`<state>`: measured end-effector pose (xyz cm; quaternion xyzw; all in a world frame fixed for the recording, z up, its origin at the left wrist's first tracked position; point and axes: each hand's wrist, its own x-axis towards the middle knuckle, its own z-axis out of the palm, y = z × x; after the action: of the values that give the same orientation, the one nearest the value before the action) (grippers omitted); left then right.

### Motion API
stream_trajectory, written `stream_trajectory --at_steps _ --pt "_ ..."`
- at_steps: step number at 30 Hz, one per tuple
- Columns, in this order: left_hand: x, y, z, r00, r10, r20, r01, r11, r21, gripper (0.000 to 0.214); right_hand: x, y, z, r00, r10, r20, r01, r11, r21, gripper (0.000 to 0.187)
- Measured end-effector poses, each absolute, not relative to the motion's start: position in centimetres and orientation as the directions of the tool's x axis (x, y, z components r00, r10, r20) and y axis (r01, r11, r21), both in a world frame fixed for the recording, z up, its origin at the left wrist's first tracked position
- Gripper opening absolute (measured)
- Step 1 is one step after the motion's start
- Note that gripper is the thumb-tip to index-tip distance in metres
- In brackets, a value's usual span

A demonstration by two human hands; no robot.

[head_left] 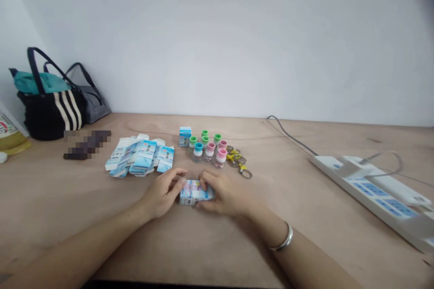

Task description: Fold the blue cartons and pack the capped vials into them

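A small blue, white and pink cardboard box (192, 192) lies on its side on the table between my two hands. My right hand (222, 192) grips its right end, thumb along the near side and fingers over the top. At the box's left end, my left hand (166, 193) is closed, its thumb and fingers pressed against the edge. Just beyond stand several small clear bottles with coloured rings: green, a blue one (198, 151) and pink ones (221, 157). To their right lie several key rings with yellow tags (243, 170).
A pile of flattened blue-and-white cartons (142, 156) lies left of the bottles, and an upright box (185, 137) stands behind them. Two bags, one black with white stripes (54, 113), sit at back left. A white power strip (369, 194) with cables runs along the right.
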<state>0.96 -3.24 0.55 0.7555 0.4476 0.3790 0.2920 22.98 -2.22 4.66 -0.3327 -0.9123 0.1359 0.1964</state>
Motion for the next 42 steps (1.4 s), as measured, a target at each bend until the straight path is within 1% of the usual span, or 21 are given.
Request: stream_trajectory --at_steps 3,6,10,12,15,17,19,21,24,26,28,30,33,36,38,40,42 --pt "0.9 -2.9 -0.3 0.318 0.902 0.291 0.428 -0.41 0.805 0.025 22.9 -2.3 4.8 -0.705 0.664 0.249 0.556 0.736 -0.387 0.034" --pt "0.8 -2.8 -0.7 0.319 0.912 0.259 0.395 -0.376 0.838 0.03 23.0 -2.2 4.9 -0.712 0.659 0.242 0.548 0.737 -0.396 0.033" --pt "0.9 -3.1 0.0 0.283 0.94 0.191 0.363 -0.289 0.886 0.028 23.0 -2.0 4.7 -0.716 0.648 0.26 0.532 0.748 -0.397 0.034" --pt "1.1 -3.4 0.4 0.291 0.941 0.172 0.328 -0.267 0.906 0.03 23.0 -1.9 4.5 -0.721 0.641 0.263 0.526 0.753 -0.395 0.033" --pt "1.4 -3.6 0.6 0.301 0.937 0.176 0.286 -0.265 0.921 0.031 22.9 -1.9 4.4 -0.728 0.633 0.264 0.517 0.76 -0.394 0.033" --pt "1.4 -3.6 0.5 0.311 0.931 0.188 0.288 -0.281 0.915 0.031 22.9 -1.9 4.4 -0.732 0.63 0.259 0.515 0.761 -0.395 0.034" --pt "1.2 -3.7 0.4 0.316 0.923 0.218 0.342 -0.325 0.882 0.033 23.0 -1.9 4.4 -0.733 0.631 0.255 0.519 0.761 -0.39 0.034" --pt "0.9 -3.9 0.7 0.325 0.905 0.275 0.437 -0.402 0.805 0.036 23.1 -1.9 4.4 -0.728 0.633 0.263 0.528 0.762 -0.374 0.033" --pt "0.7 -4.2 1.4 0.396 0.818 0.417 0.54 -0.575 0.615 0.035 23.2 -1.9 4.2 -0.698 0.637 0.328 0.547 0.769 -0.329 0.028" --pt "0.8 -4.2 1.8 0.462 0.732 0.5 0.574 -0.677 0.461 0.038 23.2 -1.7 4.0 -0.666 0.637 0.388 0.573 0.77 -0.281 0.03" --pt "0.9 -4.0 1.9 0.521 0.67 0.529 0.598 -0.729 0.334 0.049 23.2 -1.6 3.9 -0.654 0.633 0.415 0.602 0.767 -0.221 0.04" --pt "0.9 -3.7 1.7 0.565 0.641 0.519 0.607 -0.749 0.265 0.051 23.1 -1.5 3.9 -0.679 0.625 0.385 0.615 0.771 -0.168 0.045" --pt "1.0 -3.3 1.2 0.632 0.608 0.48 0.592 -0.779 0.207 0.04 23.1 -1.5 4.0 -0.747 0.605 0.274 0.586 0.795 -0.157 0.042" --pt "1.0 -3.3 0.8 0.713 0.559 0.423 0.56 -0.817 0.137 0.027 23.2 -1.8 4.5 -0.803 0.573 0.162 0.538 0.816 -0.213 0.031" --pt "1.0 -3.4 0.8 0.728 0.545 0.416 0.546 -0.828 0.129 0.024 23.4 -1.9 5.0 -0.823 0.554 0.128 0.51 0.819 -0.263 0.026" --pt "1.0 -3.5 1.0 0.678 0.57 0.464 0.545 -0.814 0.202 0.026 23.8 -2.0 5.5 -0.814 0.558 0.158 0.485 0.805 -0.342 0.024" --pt "1.0 -3.5 1.4 0.564 0.643 0.518 0.545 -0.762 0.351 0.027 24.2 -1.9 6.0 -0.753 0.613 0.241 0.465 0.754 -0.465 0.018"
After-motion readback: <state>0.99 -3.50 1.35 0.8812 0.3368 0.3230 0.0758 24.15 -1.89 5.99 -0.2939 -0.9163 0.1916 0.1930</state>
